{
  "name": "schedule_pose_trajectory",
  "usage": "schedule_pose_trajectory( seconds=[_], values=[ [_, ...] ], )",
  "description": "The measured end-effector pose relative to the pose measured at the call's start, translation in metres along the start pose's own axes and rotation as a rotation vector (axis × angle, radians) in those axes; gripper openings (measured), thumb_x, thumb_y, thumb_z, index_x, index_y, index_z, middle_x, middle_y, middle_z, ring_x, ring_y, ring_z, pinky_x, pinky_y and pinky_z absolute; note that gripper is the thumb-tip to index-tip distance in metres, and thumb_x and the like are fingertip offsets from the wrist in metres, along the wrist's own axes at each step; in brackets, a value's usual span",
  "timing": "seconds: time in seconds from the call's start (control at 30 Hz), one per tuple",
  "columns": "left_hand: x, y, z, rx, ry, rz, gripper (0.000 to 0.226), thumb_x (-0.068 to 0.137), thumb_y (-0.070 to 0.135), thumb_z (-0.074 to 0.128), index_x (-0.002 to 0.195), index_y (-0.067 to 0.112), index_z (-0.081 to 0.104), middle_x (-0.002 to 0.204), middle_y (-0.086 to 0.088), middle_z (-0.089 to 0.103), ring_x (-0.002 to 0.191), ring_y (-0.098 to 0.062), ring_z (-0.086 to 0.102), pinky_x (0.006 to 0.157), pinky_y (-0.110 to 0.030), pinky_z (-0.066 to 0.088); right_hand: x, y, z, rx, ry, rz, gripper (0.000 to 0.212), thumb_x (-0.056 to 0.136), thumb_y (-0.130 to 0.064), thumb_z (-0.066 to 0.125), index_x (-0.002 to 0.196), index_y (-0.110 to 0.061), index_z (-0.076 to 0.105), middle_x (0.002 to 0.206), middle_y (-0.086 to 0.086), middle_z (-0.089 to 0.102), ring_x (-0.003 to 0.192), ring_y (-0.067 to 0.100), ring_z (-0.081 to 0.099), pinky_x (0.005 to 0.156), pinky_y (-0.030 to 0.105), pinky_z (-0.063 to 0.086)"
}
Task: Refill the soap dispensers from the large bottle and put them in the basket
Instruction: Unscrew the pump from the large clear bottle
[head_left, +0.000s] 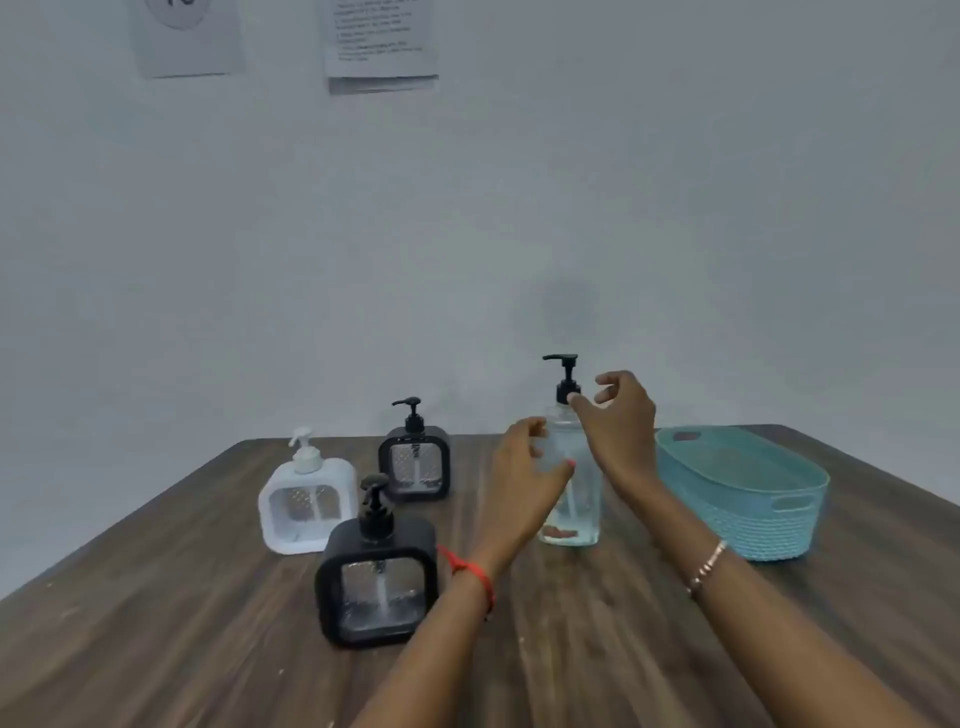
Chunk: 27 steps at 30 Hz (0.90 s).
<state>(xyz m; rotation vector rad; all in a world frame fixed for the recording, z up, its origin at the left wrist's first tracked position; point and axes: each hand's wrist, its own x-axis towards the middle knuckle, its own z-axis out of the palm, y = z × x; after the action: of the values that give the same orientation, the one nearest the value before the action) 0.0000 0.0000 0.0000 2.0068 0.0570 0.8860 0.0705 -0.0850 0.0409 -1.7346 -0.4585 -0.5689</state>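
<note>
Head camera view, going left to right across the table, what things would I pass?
White soap dispenser → rear black soap dispenser → large clear bottle → teal basket. The front black dispenser, the left hand and the right hand overlap their neighbours, so they are left out.

Upright clear bottle (586, 499) between three square dispensers (306, 514) (414, 462) (376, 587) and teal basket (753, 519)

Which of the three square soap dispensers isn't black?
The white dispenser, farthest left, with a white pump. The near black dispenser and the far black dispenser both have black frames and pumps.
</note>
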Motion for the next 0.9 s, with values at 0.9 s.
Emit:
schedule_pose_trajectory(
  seconds=[0.9],
  values=[
    [0.055, -0.066, 0.041, -0.359, 0.020, -0.228, 0.042, 0.057, 0.017, 0.089, 0.093, 0.021, 0.068, 0.094, 0.001, 0.073, 0.088, -0.018, 0.070, 0.078, -0.033, 0.057, 0.059, 0.028, -0.002, 0.044, -0.476, -0.069, 0.016, 0.077, -0.012, 0.073, 0.087, 0.000, 0.071, 0.071, -0.002, 0.066, 0.067, -0.003, 0.061, 0.065, 0.008, 0.042]
  ],
)
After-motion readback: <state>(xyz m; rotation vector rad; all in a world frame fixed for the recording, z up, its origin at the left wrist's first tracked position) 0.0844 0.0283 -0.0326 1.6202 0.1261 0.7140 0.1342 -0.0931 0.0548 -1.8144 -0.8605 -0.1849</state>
